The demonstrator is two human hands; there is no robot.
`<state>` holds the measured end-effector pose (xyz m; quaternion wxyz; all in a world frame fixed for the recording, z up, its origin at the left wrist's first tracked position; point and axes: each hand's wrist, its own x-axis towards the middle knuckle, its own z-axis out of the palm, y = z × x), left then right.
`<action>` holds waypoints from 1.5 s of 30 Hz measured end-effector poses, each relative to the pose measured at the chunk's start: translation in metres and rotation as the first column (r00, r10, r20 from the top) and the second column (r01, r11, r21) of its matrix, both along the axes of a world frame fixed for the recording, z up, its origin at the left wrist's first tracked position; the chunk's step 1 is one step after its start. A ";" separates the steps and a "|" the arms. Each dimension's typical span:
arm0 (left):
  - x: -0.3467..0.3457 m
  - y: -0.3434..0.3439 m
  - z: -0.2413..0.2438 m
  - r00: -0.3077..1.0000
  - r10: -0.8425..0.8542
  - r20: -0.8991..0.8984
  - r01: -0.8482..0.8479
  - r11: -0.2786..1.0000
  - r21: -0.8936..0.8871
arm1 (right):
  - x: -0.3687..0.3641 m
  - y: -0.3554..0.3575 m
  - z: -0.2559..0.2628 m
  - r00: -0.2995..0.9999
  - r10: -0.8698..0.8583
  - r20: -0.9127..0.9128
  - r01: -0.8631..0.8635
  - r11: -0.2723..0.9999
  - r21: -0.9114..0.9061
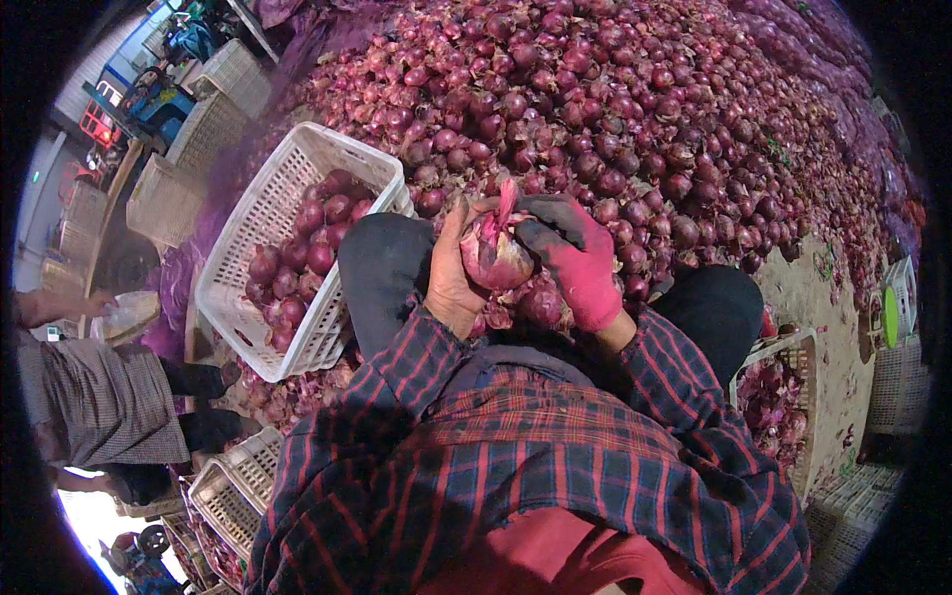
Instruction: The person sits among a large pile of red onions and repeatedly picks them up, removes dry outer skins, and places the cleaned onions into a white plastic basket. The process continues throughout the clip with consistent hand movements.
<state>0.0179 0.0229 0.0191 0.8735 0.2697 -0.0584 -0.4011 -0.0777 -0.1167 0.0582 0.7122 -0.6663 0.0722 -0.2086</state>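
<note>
Between my knees, my bare left hand (455,279) holds a large red onion (500,256) against its palm and fingers. The onion's neck stands upright, and part of its outer skin is torn, showing a pale brownish patch. My right hand (576,256), in a pink work glove with dark-coated fingers, has its fingers at the top of the same onion, by the neck. Whether the glove grips skin there is hard to see. More onions (541,305) lie just below my hands. At my left knee a white plastic crate (256,186) holds several red onions (301,260).
A big heap of red onions (595,97) spreads ahead, bordered by purple mesh netting (803,44). At my right stands a crate (807,394) with onion skins. Stacked crates (896,387) are far right, others (212,126) far left. A person (104,401) stands at left near another crate (230,483).
</note>
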 end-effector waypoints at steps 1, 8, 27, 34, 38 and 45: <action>-0.003 -0.001 0.003 0.998 0.044 -0.035 -0.043 0.998 0.040 | 0.000 -0.001 -0.001 0.999 -0.039 -0.038 0.038 0.999 -0.026; -0.007 -0.011 0.006 0.988 0.084 -0.128 -0.091 0.995 -0.051 | 0.011 -0.027 -0.019 0.943 -0.326 -0.066 0.308 0.931 -0.194; -0.002 0.000 -0.022 0.995 -0.023 -0.094 0.029 0.998 0.060 | -0.002 0.001 -0.020 0.993 -0.084 -0.083 0.049 0.932 -0.359; -0.023 -0.015 -0.033 0.977 0.120 -0.177 -0.075 0.967 0.242 | 0.002 -0.003 -0.040 0.986 -0.157 0.053 0.157 0.779 -0.607; -0.030 -0.005 -0.048 0.986 0.150 -0.077 -0.141 0.983 0.115 | 0.011 0.004 -0.049 0.989 -0.145 0.043 0.143 0.805 -0.576; -0.034 0.027 -0.041 0.967 0.126 0.222 -0.143 0.987 0.066 | 0.039 -0.025 -0.072 0.989 0.072 0.127 0.021 0.790 -0.612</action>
